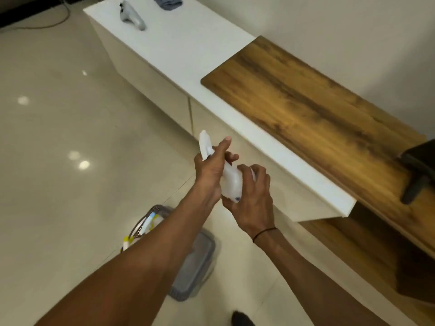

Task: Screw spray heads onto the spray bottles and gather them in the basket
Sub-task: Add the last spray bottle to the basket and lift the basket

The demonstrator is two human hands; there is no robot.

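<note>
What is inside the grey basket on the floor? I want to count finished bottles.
The basket shows white and yellow bottle parts at its far end. The left forearm covers most of the inside, so no count is possible.

Spray bottle (231, 182): translucent white, small blue mark near base. Spray head (205, 144): white. Basket (195, 260): grey; contents white with yellow bits. Counter (179, 50): white; wood panel (313, 107): brown, dark grain streaks. Cloth (167, 1): blue-grey. Floor (58, 137): glossy beige.

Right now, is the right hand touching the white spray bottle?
Touching. The head view shows the right hand wrapped around the base of the spray bottle, fingers curled over it, while the left hand grips the spray head.
</note>
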